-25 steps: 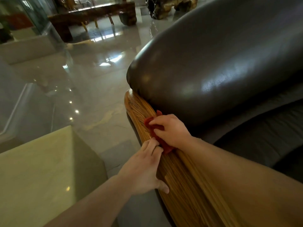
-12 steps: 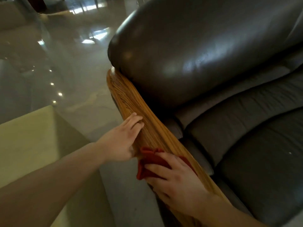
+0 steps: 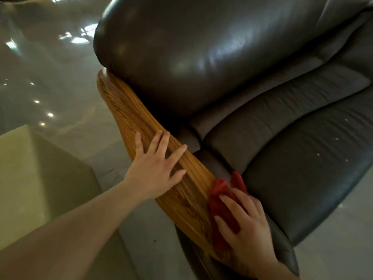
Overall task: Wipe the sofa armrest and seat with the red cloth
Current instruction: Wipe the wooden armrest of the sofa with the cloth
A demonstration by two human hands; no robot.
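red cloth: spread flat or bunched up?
Bunched. The red cloth shows humps and folds under the right hand, pressed on the wooden armrest.

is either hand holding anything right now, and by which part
The right hand presses the red cloth flat against the wooden armrest, its fingers across the cloth's middle. The left hand lies open on the armrest, holding nothing.

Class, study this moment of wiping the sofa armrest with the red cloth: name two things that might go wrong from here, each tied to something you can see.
1. The red cloth is bunched under the right hand, so it may wipe only a narrow strip of the wooden armrest.
2. The left hand lies flat and bare on the wood, possibly leaving fingerprints there.
3. Pale specks on the seat cushion could be missed.
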